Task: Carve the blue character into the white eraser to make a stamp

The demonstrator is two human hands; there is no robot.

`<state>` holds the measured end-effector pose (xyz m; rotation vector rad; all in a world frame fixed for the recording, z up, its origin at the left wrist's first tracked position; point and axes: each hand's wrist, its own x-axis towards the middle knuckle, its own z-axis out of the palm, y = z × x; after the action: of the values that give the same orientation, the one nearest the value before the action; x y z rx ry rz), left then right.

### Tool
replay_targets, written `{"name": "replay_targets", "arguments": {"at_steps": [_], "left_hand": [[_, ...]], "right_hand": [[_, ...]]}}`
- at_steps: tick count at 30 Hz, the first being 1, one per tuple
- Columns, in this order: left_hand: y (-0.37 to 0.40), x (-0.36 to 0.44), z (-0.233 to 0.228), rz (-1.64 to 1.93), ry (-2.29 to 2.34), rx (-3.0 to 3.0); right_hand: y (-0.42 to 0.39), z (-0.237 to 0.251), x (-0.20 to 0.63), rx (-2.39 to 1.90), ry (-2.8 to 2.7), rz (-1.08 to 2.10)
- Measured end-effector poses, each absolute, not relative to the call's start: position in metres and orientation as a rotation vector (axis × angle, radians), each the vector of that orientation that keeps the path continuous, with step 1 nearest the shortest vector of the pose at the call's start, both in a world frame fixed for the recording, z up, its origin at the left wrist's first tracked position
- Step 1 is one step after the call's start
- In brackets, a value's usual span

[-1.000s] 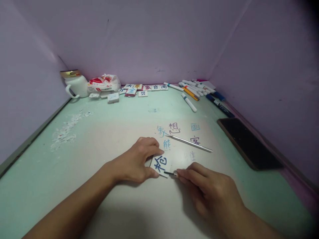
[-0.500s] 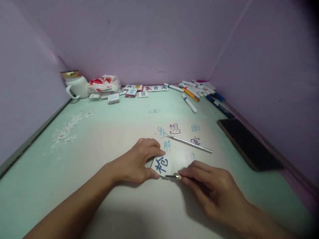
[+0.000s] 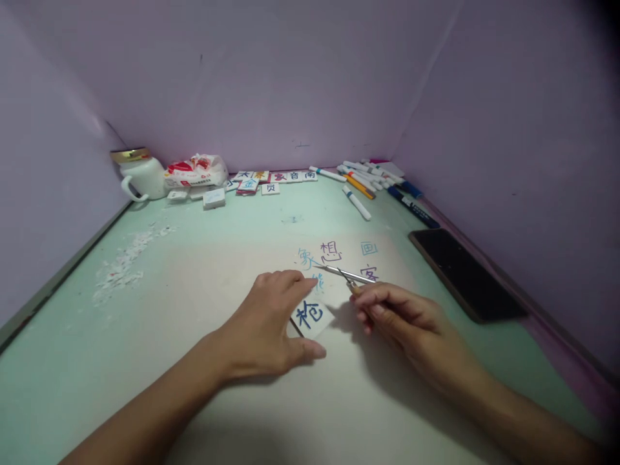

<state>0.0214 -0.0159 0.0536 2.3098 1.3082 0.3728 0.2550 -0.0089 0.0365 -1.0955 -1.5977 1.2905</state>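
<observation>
Left hand point(image 3: 271, 323) lay spread, fingers framing the small white tile point(image 3: 312, 316) flat on the table point(image 3: 203, 258), thumb just below it. Right hand point(image 3: 402, 316) was pinched on a thin tool point(image 3: 352, 285), tip near the slim metal rod point(image 3: 345, 274) running left to right. Tile sat between both hands, nearer the left, right hand up and to its right.

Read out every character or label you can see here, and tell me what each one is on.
"枪": dark blue, on the white card under the left hand.
"想": dark ink on the table, past the right hand.
"象", "能", "画", "家": faint table writing, probable readings.
Far tiles, red-and-white bag, markers: too small to read.
</observation>
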Motion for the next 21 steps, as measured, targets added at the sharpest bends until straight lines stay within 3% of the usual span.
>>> {"name": "replay_targets", "arguments": {"at_steps": [6,13,21], "left_hand": [[-0.025,0.038,0.051,0.275,1.468,2.404],[-0.023,0.033,0.041,0.44,1.384,2.391],[-0.02,0.03,0.046,0.381,1.423,2.216]], "right_hand": [[-0.008,0.035,0.256,-1.161,-1.37,1.458],[-0.007,0.04,0.253,-1.071,-1.32,1.54],[-0.007,0.036,0.255,-1.111,-1.478,1.349]]}}
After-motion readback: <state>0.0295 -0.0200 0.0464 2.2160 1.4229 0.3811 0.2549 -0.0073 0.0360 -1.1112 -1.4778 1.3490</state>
